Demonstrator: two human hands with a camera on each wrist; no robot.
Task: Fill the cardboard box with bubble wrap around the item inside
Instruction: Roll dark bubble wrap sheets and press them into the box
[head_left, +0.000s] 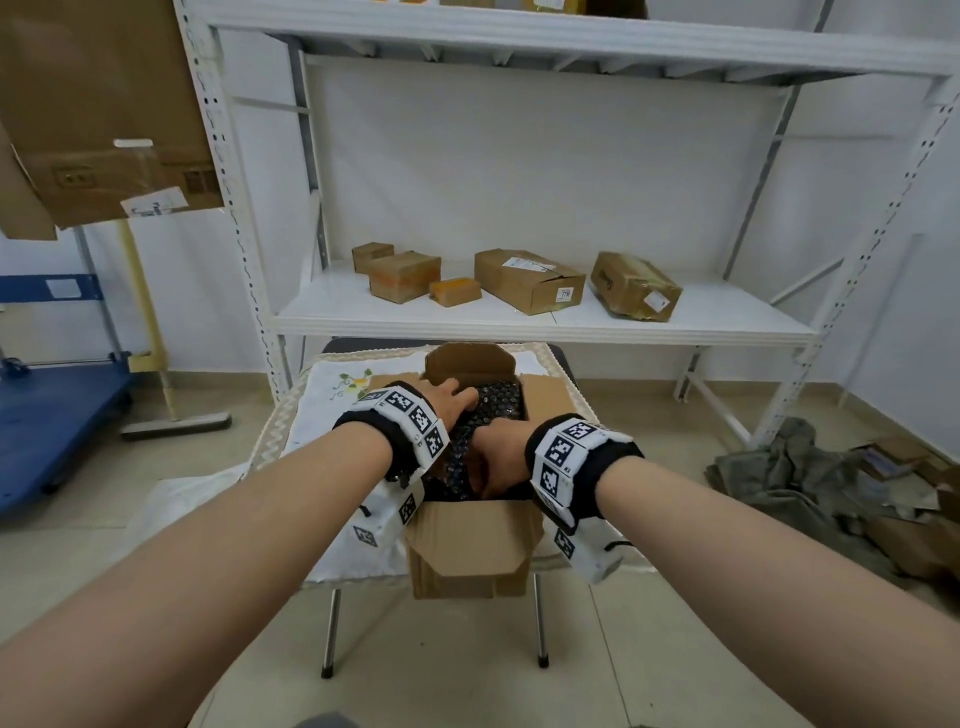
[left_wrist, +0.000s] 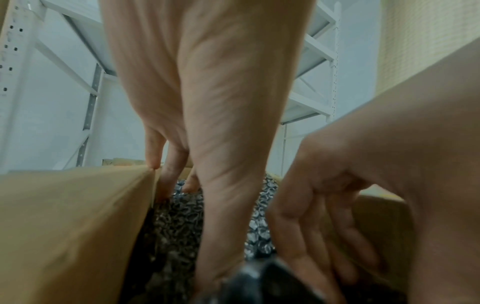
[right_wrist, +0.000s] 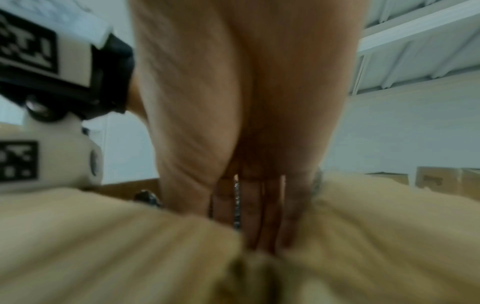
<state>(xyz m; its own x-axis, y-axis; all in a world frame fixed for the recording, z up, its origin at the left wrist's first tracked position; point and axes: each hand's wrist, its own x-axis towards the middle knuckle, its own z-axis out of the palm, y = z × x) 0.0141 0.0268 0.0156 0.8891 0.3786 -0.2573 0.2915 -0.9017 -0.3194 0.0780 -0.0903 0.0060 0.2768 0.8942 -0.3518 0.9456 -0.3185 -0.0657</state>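
An open cardboard box (head_left: 467, 545) stands on a small cloth-covered table (head_left: 322, 410), its flaps folded out. Bubble wrap (head_left: 498, 408) fills it and looks dark and shiny; the item under it is hidden. My left hand (head_left: 449, 402) lies on the wrap at the box's left side. In the left wrist view its straight fingers (left_wrist: 168, 181) press down beside the box wall (left_wrist: 72, 226) onto the bubble wrap (left_wrist: 182, 216). My right hand (head_left: 496, 457) reaches into the near side. Its straight fingers (right_wrist: 259, 216) push down between the wrap and the blurred cardboard (right_wrist: 103, 246).
Behind the table, a white metal rack holds several taped cardboard boxes (head_left: 530, 280) on its shelf. A blue trolley (head_left: 52, 426) and a broom (head_left: 176, 423) stand at the left. Crumpled cloth and cardboard scraps (head_left: 831, 483) lie on the floor at the right.
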